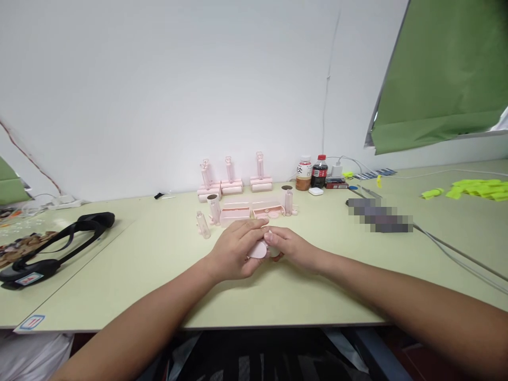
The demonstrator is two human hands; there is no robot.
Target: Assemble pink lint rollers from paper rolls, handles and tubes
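Both hands meet over the front middle of the table, closed on one pale pink piece (257, 250) with a rounded end. My left hand (236, 251) wraps over it from the left, and the fingers of my right hand (296, 247) press it from the other side. Most of the piece is hidden by the fingers. Just beyond lie an open pink case (235, 213) and a second open pink case (270, 212). A translucent pink tube (203, 225) stands to their left, near a short roll (213, 206). Another translucent tube (288, 202) is at the right.
Three pink roller-like units (261, 183) with upright handles stand by the wall. Nearby are a cola bottle (319, 172) and a white-capped bottle (304, 173). A black headset-like frame (59, 248) lies left. Right are a blurred-out dark object (379, 216), cables and yellow-green pieces (478, 189).
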